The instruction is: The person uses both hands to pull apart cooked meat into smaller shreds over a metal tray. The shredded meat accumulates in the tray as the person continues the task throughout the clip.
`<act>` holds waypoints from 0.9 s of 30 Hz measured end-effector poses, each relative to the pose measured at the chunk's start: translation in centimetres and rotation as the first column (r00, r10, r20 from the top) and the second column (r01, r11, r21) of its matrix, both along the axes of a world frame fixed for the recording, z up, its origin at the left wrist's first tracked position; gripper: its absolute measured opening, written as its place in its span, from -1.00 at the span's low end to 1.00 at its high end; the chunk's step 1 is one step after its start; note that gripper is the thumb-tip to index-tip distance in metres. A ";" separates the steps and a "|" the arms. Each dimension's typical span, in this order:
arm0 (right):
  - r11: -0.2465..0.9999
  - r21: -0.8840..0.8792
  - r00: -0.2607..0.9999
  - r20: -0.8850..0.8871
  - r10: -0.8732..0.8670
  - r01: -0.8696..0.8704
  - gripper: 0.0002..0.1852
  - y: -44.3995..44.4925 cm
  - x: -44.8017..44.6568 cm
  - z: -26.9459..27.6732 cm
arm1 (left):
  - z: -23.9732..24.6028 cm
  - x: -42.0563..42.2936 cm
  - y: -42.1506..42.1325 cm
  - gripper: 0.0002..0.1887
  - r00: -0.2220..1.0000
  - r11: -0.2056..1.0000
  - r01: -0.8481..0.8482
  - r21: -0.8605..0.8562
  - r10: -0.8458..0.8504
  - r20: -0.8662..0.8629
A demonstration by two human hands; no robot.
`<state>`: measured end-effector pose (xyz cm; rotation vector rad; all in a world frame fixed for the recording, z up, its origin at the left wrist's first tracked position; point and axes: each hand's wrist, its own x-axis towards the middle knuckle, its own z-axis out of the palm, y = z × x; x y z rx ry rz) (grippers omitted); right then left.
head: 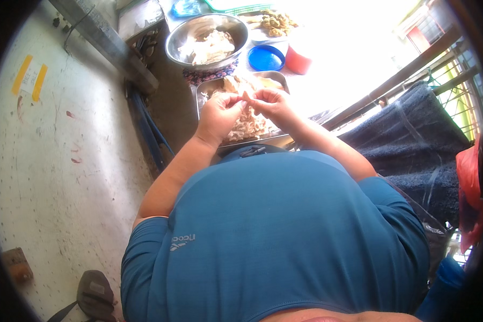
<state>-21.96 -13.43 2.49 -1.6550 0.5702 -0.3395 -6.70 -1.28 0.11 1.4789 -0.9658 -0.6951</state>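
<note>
My left hand and my right hand meet over a rectangular metal tray. Between their fingertips they pinch a small piece of pale meat. Beneath the hands, shredded meat lies heaped in the near part of the tray. Larger pale chunks rest toward its far side, partly washed out by glare. Part of the tray's contents is hidden behind my fingers.
Beyond the tray, a steel bowl holds more pale meat on a patterned cloth. A blue lid, a red container and brown food pieces stand nearby. A metal post is left; a dark towel hangs right.
</note>
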 end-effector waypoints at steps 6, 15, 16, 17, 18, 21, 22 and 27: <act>0.995 0.101 0.997 0.080 0.017 -0.025 -0.78 0.1 0.0 0.0 | -0.5 0.6 0.1 -0.81 0.993 0.996 0.000 0.090 0.011 -0.119; 0.949 -0.315 0.997 -0.067 -0.042 0.019 -0.73 0.8 0.5 0.4 | -0.5 0.1 -0.1 -0.82 0.959 0.992 0.086 0.091 -0.057 -0.279; 0.935 -0.353 0.997 -0.069 -0.041 0.014 -0.73 0.8 0.6 0.2 | -0.9 0.1 -0.2 -0.83 0.962 0.994 0.070 0.078 -0.047 -0.271; 0.920 -0.391 0.997 -0.070 -0.039 0.009 -0.74 0.7 0.6 0.1 | -1.2 0.2 -0.2 -0.83 0.961 0.995 0.071 0.067 -0.050 -0.271; 0.905 -0.424 0.995 -0.058 -0.079 0.047 -0.74 0.6 0.7 0.3 | -1.2 0.2 -0.2 -0.83 0.961 0.996 0.070 0.058 -0.052 -0.271; 0.894 -0.424 0.985 -0.017 -0.169 0.146 -0.82 -0.8 0.8 -0.8 | -0.6 0.1 0.0 -0.83 0.948 0.996 0.077 0.052 -0.057 -0.314; 0.935 -0.293 0.979 0.015 -0.205 0.200 -0.82 -1.5 0.9 -1.9 | -0.3 0.0 0.0 -0.83 0.941 0.995 0.080 0.054 -0.057 -0.335; 0.977 -0.157 0.990 0.027 -0.142 0.144 -0.76 -1.9 0.8 -3.0 | -1.3 0.6 0.1 -0.84 0.968 0.997 0.012 0.077 0.008 -0.249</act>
